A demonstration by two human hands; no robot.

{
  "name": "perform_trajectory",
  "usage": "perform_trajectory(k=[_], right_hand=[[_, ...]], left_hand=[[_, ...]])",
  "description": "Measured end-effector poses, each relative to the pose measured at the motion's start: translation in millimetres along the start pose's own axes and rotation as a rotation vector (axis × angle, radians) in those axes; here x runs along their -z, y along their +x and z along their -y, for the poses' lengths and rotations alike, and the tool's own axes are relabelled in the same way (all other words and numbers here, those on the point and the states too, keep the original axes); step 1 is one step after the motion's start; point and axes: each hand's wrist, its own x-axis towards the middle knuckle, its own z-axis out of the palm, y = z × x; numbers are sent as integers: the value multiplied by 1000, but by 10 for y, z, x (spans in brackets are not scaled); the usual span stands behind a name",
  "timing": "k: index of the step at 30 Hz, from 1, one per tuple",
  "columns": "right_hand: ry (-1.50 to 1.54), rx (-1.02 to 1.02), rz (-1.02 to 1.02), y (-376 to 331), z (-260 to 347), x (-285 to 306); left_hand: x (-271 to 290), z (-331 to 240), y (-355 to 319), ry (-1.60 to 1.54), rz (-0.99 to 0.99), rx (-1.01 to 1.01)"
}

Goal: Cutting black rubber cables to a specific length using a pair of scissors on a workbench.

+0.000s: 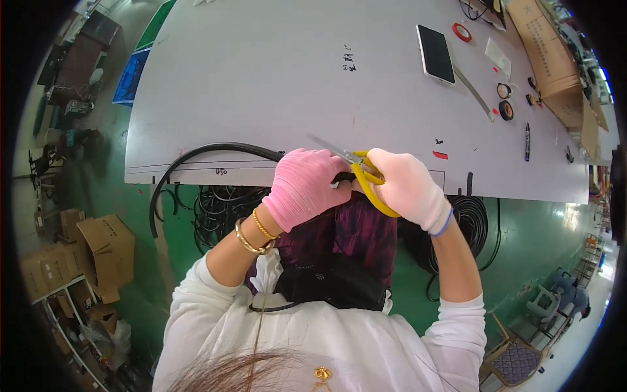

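My left hand (302, 186), in a pink glove, is closed around a thick black cable (209, 150) at the near edge of the white table (261, 85). The cable arcs left from the hand and drops over the table edge. My right hand (408, 186), in a white glove, grips yellow-handled scissors (362, 171). Their metal blades point up and left over the table, just above my left hand. The cable end between the two hands is mostly hidden.
On the far right of the table lie a phone (435, 53), a metal ruler (475, 93), rolls of tape (505, 110), a black marker (527, 141) and a cardboard box (552, 59). Coils of black cable (219, 206) sit on the green floor under the table edge. Cardboard boxes (104, 248) stand at left.
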Motion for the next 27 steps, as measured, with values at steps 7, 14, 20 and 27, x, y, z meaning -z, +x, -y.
perform_trajectory(k=[7, 14, 20, 27], right_hand=[[1170, -84, -349, -1037, 308, -408], [1428, -300, -57, -1501, 359, -1280], [1441, -274, -154, -1447, 436, -1290], [1248, -264, -168, -1488, 456, -1205]], left_hand=[[355, -139, -139, -279, 106, 166], [400, -416, -178, -639, 268, 257], [235, -598, -353, -664, 227, 234], [240, -681, -367, -649, 266, 271]])
